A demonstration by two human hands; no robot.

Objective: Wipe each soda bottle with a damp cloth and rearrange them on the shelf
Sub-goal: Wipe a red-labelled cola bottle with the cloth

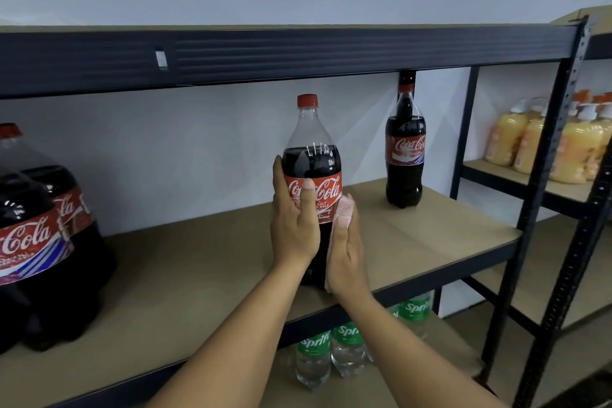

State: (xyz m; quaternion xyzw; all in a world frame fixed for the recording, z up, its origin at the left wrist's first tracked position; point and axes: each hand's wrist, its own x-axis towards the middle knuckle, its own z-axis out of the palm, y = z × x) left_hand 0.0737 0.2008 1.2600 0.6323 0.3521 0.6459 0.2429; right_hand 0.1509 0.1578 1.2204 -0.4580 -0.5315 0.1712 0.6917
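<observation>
A large Coca-Cola bottle (pixel 313 149) with a red cap stands upright on the brown shelf board (pixel 198 262), near its front edge. My left hand (pixel 293 225) grips its left side, thumb across the red label. My right hand (pixel 346 252) presses a pink cloth (pixel 344 209) flat against the bottle's right side, fingers straight. A second cola bottle (pixel 405 149) stands alone at the back right of the same shelf. Two more cola bottles (pixel 43 242) stand close together at the far left.
A dark metal beam (pixel 281 53) of the upper shelf runs overhead. Sprite bottles (pixel 331 351) stand on the shelf below. A neighbouring rack at right holds orange pump bottles (pixel 546 142). A dark upright post (pixel 546 175) stands at the right.
</observation>
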